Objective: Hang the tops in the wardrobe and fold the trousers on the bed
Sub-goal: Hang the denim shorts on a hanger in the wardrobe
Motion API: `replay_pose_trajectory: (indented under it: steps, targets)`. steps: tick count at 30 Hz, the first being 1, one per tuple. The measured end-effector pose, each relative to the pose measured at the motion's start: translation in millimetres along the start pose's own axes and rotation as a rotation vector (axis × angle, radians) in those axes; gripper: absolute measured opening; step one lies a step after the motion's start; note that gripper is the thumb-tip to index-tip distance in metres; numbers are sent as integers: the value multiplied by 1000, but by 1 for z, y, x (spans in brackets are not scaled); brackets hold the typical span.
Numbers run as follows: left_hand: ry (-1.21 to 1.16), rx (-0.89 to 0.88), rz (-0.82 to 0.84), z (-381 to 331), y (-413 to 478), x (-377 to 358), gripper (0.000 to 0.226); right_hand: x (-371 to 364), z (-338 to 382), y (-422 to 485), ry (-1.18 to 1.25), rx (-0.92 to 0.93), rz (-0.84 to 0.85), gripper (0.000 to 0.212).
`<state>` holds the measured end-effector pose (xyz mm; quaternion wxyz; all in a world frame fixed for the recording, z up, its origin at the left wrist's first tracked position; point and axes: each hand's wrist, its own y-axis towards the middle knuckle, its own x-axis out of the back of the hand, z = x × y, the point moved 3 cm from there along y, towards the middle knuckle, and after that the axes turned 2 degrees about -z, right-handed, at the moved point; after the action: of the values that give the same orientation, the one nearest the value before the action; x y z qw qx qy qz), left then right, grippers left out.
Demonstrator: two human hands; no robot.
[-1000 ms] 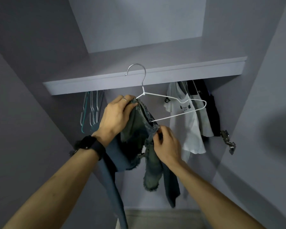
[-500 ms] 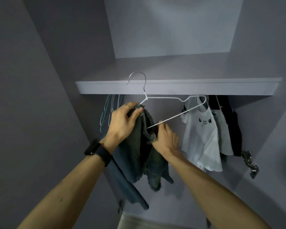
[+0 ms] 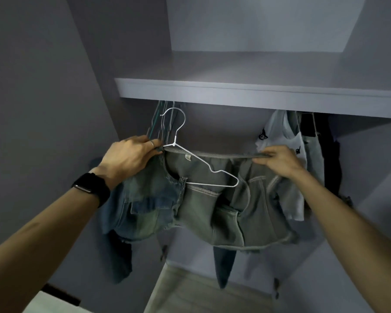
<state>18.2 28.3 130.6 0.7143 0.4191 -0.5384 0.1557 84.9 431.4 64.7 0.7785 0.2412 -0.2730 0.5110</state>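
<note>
A washed grey-green denim top (image 3: 203,206) is stretched wide in front of the open wardrobe. My left hand (image 3: 129,158) grips its left upper edge together with the neck of a white wire hanger (image 3: 203,168). My right hand (image 3: 277,160) pinches the right end of the same edge and pulls it taut. The hanger's right arm lies inside the garment's opening, its hook pointing up below the shelf. Frayed denim ends hang down under the top.
A wardrobe shelf (image 3: 235,92) runs above the hands. Several bare hangers (image 3: 161,123) hang at the left. A white printed top (image 3: 287,159), a pale one and a black one (image 3: 325,150) hang at the right. A door hinge (image 3: 345,201) sticks out low on the right wall.
My right hand slid right along the garment's edge, spreading the bunched denim out flat. The hanger dropped lower, its hook now below the shelf front, and the view shifted left.
</note>
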Motion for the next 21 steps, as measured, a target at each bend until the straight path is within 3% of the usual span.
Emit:
replay_pose_trajectory:
  steps: [4,7,10,12,16,17,18,21]
  targets:
    - [86,65,-23,-21,6,-6,31,-1,23,1,-64,74,0,24]
    - [138,0,37,-51,8,-21,24,-6,43,-6,-164,151,-40,42]
    - [173,-66,127,-86,8,-47,26,2,69,-15,-271,258,-190,44]
    - [174,-54,181,-100,9,-62,29,18,89,-18,-277,371,-362,33]
    - [-16,210,73,-85,21,-63,30,34,111,-46,-184,530,-578,24]
    - [-93,276,29,-76,26,-59,28,27,108,-58,-218,557,-535,21]
    - [-162,323,-11,-68,31,-54,26,16,100,-67,-281,546,-390,19]
    - [-300,352,-132,-56,39,-40,19,-29,62,-89,-268,251,428,18]
